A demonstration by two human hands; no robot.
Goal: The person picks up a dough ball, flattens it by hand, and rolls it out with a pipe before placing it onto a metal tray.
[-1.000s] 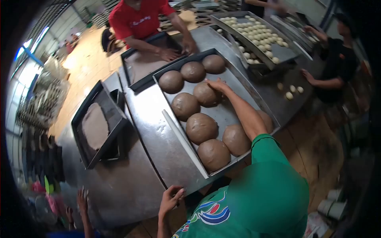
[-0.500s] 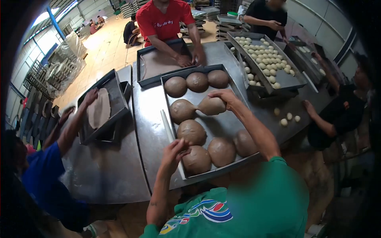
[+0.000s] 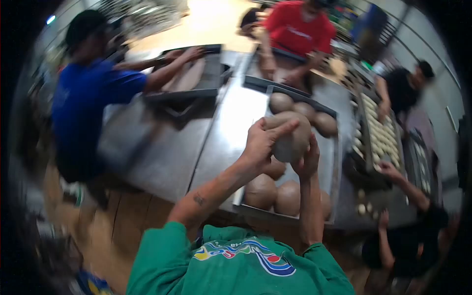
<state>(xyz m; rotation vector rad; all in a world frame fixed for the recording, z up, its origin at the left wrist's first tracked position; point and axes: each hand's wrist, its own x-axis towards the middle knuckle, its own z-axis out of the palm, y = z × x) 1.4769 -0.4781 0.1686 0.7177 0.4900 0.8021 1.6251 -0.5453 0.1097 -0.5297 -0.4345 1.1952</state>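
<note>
A round brown dough ball is raised over the tray, gripped from both sides. My left hand wraps its left side, with the fingers over the top. On its right side my right hand holds it, partly hidden behind the dough. Below lies a metal tray with several more brown balls: a row along the far edge, including a far ball, and a row along the near edge, including a near ball.
To the left, a person in blue works at a tray with a flat dough sheet. Across the table, a person in red bends over another tray. Trays of small pale dough balls stand at right, with people's hands near them.
The view has swung left. The ball my right hand was pulling from the tray is now up in both hands; my left hand has moved from the tray's near-left corner onto it.
</note>
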